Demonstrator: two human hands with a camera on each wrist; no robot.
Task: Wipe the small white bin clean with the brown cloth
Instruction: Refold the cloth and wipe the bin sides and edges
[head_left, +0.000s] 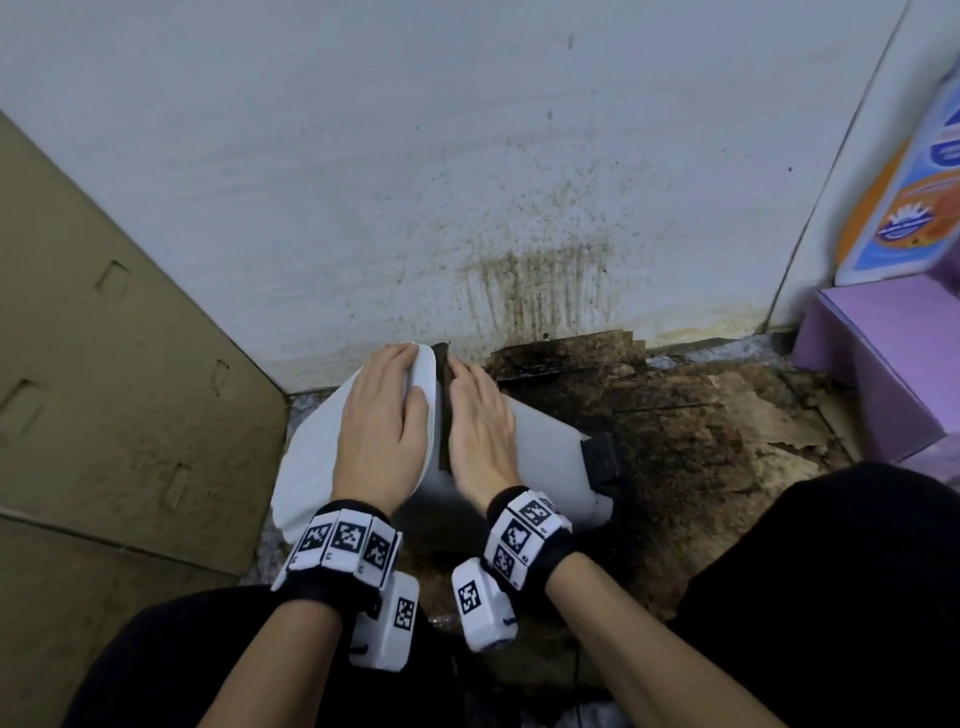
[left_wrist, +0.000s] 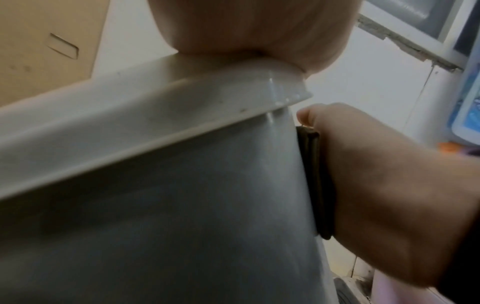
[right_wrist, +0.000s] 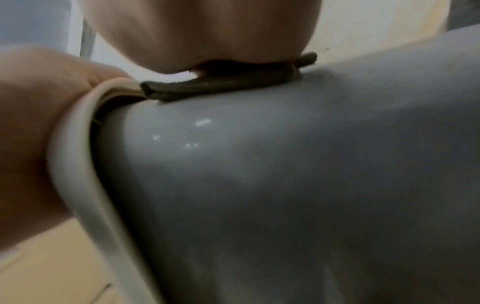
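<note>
The small white bin (head_left: 540, 457) lies tipped on its side on the floor, its lid (head_left: 306, 457) facing left and a black pedal (head_left: 600, 457) at its base. My left hand (head_left: 384, 415) lies flat over the lid, fingers reaching its far rim. My right hand (head_left: 480, 421) presses the folded brown cloth (head_left: 443, 415) flat against the bin's side just behind the lid rim. The left wrist view shows the cloth (left_wrist: 315, 185) sandwiched between the right hand (left_wrist: 389, 195) and the bin wall (left_wrist: 182, 226). In the right wrist view the cloth (right_wrist: 221, 86) sits under the palm.
A cardboard box (head_left: 104, 364) stands close on the left. The white wall (head_left: 540, 291) behind is stained brown. Dirty, torn flooring (head_left: 701, 415) spreads to the right. A purple box (head_left: 883, 353) and a colourful package (head_left: 914, 197) fill the right corner. My knees frame the bottom.
</note>
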